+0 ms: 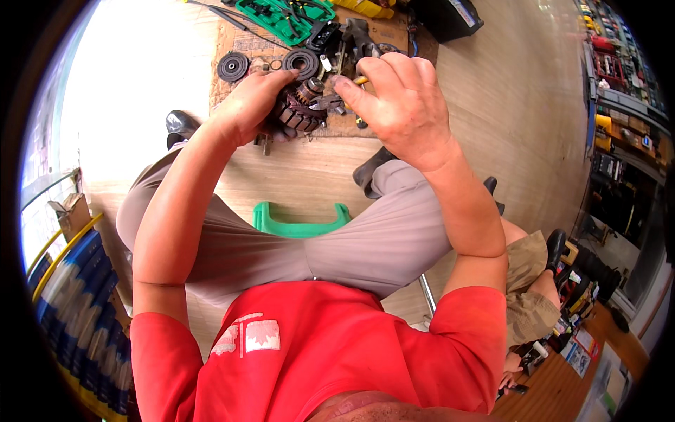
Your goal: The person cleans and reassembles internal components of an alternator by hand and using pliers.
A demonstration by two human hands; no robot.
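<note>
My left hand [254, 104] is closed around a motor rotor [301, 118] with a segmented dark body and coppery windings. It holds the rotor up over the cardboard's near edge. My right hand [404, 105] grips pliers [328, 103] by their yellow handles. The metal jaws are against or very near the rotor's shaft end; I cannot tell whether they bite on it. Part of the handles is hidden behind my fingers. Just beyond my left hand lies a dark round grooved pulley [301, 62], with a second round part [233, 67] to its left.
Cardboard [222, 98] covers the floor under greasy metal parts [357, 36]. Beyond them lies a green tool case [287, 20], with a black box [447, 20] at far right. A green stool [301, 226] is beneath me. Another person's leg [531, 295] shows at right, near shelves [626, 91].
</note>
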